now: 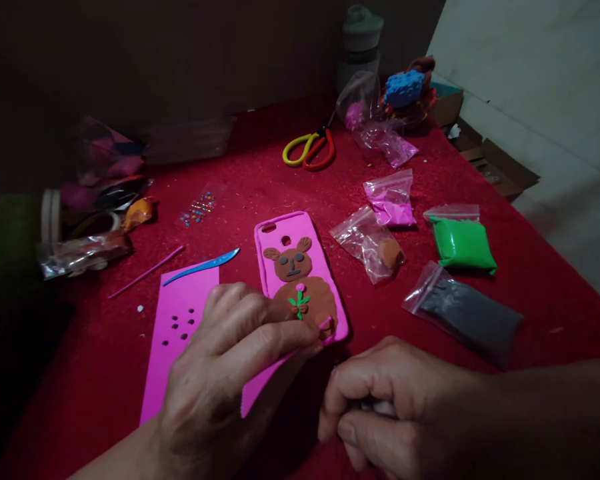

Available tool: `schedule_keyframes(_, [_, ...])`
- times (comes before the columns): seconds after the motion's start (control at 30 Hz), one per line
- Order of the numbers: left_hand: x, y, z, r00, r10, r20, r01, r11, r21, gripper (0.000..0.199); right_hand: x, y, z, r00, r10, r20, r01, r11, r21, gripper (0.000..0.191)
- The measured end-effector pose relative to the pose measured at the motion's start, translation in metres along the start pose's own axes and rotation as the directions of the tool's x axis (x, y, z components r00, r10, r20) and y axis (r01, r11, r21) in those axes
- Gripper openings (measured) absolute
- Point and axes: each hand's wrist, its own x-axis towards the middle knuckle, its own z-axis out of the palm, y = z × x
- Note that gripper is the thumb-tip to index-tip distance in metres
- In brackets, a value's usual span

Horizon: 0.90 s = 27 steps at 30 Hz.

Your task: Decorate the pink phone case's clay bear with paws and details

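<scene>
The left hand's (245,340) fingertips bunch at the lower edge of the pink phone case (321,263); whether they pinch anything is unclear. The case stretches beyond them, bearing a brown bear (310,293). Rightward, the right hand (380,400) curls, its contents indistinct.

No legible text anywhere, no readable label, brand or number, no sign that can be made out

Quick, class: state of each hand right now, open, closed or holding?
Left hand: at the pink phone case; grip cannot be told.
Right hand: curled closed on a greyish object, unidentifiable.
</scene>
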Motion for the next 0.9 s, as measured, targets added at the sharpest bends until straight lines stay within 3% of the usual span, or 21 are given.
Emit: schedule_keyframes(0.9, [-0.0045, -0.0008, 0.0005, 1.0, 0.001, 0.015, -0.002, 0.999, 0.034, 0.015, -0.0014, -0.0006, 0.0018, 0.998, 0.05, -0.029, -0.049, 0.998, 0.029, 0.03])
